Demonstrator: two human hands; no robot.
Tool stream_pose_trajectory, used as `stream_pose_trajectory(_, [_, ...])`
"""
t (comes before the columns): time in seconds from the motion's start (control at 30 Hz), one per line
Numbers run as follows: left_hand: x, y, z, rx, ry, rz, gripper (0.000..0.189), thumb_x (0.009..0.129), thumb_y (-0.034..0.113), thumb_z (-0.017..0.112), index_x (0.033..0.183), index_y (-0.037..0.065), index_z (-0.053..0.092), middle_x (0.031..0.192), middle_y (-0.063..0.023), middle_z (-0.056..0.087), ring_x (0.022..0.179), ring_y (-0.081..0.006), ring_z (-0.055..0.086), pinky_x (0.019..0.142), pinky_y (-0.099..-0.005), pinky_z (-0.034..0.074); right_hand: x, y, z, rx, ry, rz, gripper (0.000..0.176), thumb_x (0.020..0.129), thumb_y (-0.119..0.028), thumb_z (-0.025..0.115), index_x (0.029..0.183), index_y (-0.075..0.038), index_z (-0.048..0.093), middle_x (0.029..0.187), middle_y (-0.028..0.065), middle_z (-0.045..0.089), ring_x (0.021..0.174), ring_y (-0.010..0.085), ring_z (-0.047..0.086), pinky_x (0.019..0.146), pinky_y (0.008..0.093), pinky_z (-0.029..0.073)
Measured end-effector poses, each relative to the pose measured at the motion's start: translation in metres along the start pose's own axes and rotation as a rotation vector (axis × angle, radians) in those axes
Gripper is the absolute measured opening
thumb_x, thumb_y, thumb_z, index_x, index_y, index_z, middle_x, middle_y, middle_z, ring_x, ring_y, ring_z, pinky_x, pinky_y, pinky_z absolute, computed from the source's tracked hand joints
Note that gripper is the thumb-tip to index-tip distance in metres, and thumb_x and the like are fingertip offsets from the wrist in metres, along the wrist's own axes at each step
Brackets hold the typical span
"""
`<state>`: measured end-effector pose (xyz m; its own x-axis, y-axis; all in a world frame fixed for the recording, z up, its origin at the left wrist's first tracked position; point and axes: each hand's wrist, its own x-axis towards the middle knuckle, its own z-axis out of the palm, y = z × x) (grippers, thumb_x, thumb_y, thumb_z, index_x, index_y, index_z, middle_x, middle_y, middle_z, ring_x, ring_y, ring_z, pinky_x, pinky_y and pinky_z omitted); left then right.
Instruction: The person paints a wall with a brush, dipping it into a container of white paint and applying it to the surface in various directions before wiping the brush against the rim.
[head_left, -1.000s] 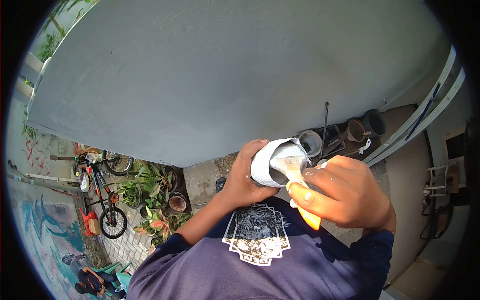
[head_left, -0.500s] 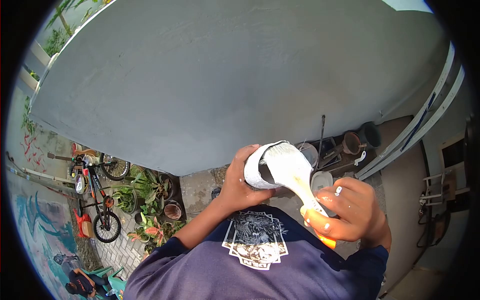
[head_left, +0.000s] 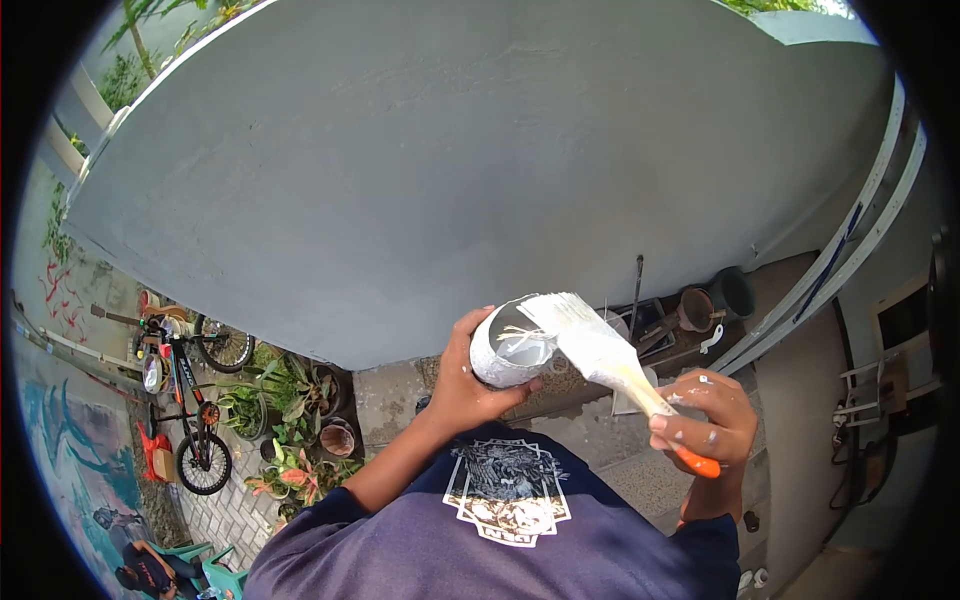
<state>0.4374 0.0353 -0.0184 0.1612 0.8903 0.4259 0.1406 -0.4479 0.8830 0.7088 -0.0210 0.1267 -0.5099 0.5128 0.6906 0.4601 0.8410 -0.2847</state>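
My left hand (head_left: 474, 372) is wrapped round a paint-smeared cup (head_left: 489, 357), whose open mouth tilts up toward me. White paint shows inside it. In my right hand (head_left: 708, 418) is a paintbrush (head_left: 603, 352) with an orange-tipped handle and bristles coated white. The bristles lie over the right side of the cup's rim, and a few stray ones stick out across the opening. Specks of white paint dot the fingers of my right hand. Beyond both hands rises a broad grey wall (head_left: 430, 180).
At left, a bicycle (head_left: 195, 405) stands near potted plants (head_left: 290, 400). A person (head_left: 150, 570) sits on a green chair (head_left: 222, 575) at lower left. Pots (head_left: 697, 311) and a dark bucket (head_left: 733, 292) line the wall's foot at right, beside white rails (head_left: 850, 245).
The brush has come up out of the cup and shifted onto its right rim, uncovering the cup's inside. My right hand's grip on the handle has turned slightly.
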Motion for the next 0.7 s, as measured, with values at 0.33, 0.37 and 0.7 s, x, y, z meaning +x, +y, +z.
stream_pose_trajectory(0.33, [-0.009,0.000,-0.006,-0.018,-0.038,-0.025,0.096,0.066,0.017,0.093,0.139,0.000,0.033,0.128,-0.0151,0.055,0.121,-0.0232,0.056,0.103,-0.0387,0.045,0.012,0.059,0.015,0.427,1.016,0.408,0.027,0.097,-0.015,0.059,0.116,0.000,0.049,0.086,0.0157,0.064,0.063,0.0205,0.068,0.060,0.0326,0.061])
stream_pose_trajectory(0.37, [-0.012,-0.005,-0.008,-0.041,-0.038,-0.043,0.096,0.065,0.017,0.093,0.139,0.000,0.033,0.128,-0.0155,0.055,0.121,-0.0234,0.056,0.103,-0.0389,0.045,0.018,0.067,0.018,0.491,1.033,0.406,0.025,0.096,-0.012,0.058,0.115,0.000,0.048,0.085,0.0151,0.065,0.063,0.0202,0.068,0.059,0.0336,0.062])
stream_pose_trajectory(0.7, [-0.024,-0.007,-0.037,-0.048,0.024,-0.100,0.095,0.067,0.019,0.093,0.137,0.001,0.031,0.126,-0.0155,0.054,0.120,-0.0239,0.056,0.101,-0.0387,0.045,0.121,0.107,0.068,0.980,1.191,0.469,0.028,0.098,-0.016,0.047,0.120,0.002,0.052,0.096,0.0193,0.068,0.082,0.0287,0.073,0.074,0.0390,0.063])
